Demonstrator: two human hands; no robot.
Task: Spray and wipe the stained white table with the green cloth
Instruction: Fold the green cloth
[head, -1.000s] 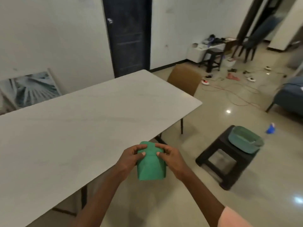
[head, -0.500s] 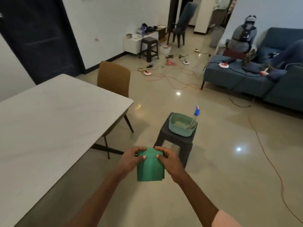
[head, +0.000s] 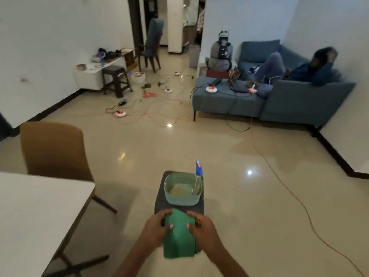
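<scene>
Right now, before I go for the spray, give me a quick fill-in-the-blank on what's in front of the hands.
1. Both the left hand and the right hand hold the folded ____ cloth.
2. The spray bottle with the blue head stands in the ____.
3. The tub sits on a dark ____.
4. The white table lies to the person's ____.

Missing words: green; tub; stool; left
</scene>
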